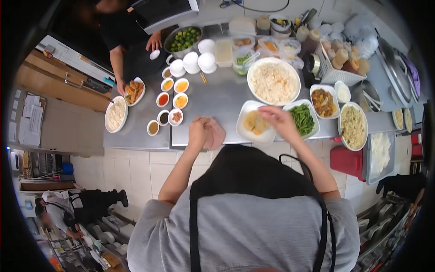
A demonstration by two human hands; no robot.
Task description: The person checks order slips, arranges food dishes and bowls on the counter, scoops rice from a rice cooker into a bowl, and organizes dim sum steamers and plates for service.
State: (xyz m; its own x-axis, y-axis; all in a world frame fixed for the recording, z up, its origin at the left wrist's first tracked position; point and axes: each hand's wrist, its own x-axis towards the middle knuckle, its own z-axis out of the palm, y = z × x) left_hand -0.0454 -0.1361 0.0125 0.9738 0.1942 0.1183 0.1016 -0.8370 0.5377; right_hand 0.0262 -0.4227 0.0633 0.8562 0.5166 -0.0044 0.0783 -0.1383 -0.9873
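My left hand is closed on a pink cloth at the counter's front edge. My right hand reaches over the right side of a white square dish, its fingers stretched out and slightly blurred. Pale yellow food lies in that dish, just left of my fingertips; whether they touch it I cannot tell. Beside my right wrist is another white dish with green vegetables. Behind both dishes stands a large oval plate of rice.
Small sauce cups and stacked white bowls are to the left. Across the counter, another person's hand is at a plate of fried food. On the right are a stew dish, a noodle plate and a bottle basket.
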